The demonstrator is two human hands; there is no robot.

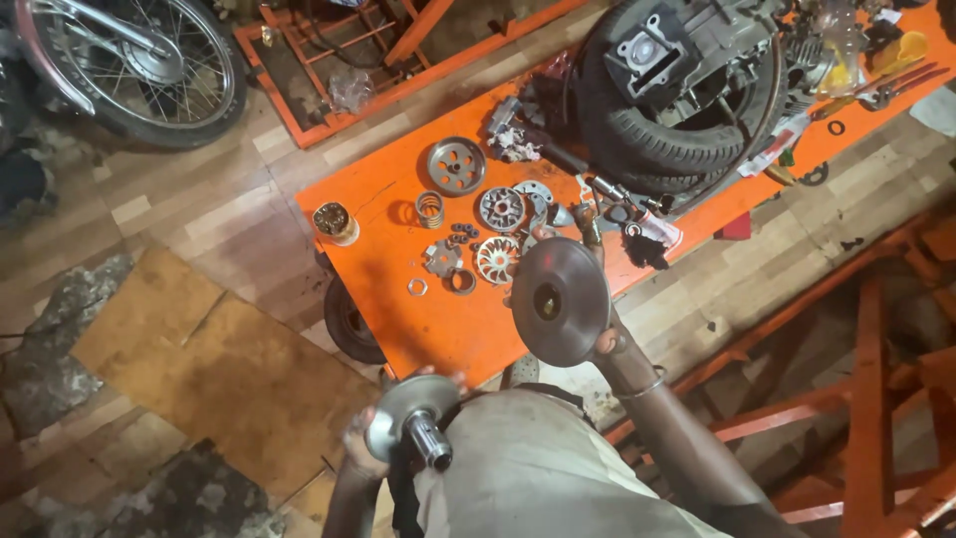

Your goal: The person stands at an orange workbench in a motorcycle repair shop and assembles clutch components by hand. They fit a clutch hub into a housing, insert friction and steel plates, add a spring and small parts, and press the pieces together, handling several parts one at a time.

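The right hand (597,334) holds a round, dished metal disc (560,299) up above the near edge of the orange surface (448,329); its grip is closed on the rim, thumb low at the right edge and fingertips showing over the top, and the disc's face with its dark centre hole is turned toward the camera; the left hand (366,450) is lower and nearer the body, off the surface's edge, its grip wrapped round the rim of a second, smaller disc (403,418) from which a short grooved shaft (430,443) sticks out

The relation that matters: the shaft's long axis points down and to the right, toward the body, while the hole in the upper disc lies up and to the right of it, well apart; hole and shaft are not in line, the hole facing the camera and the shaft angled away from it; the right hand is the nearer of the two to the parts laid out on the surface

Behind the raised disc lie those parts: a finned round plate (496,259), a slotted round plate (501,207), a flat pulley with holes (456,164), a coil spring (429,209), small washers (416,287); further back a tyre (647,130) with an engine block resting on it
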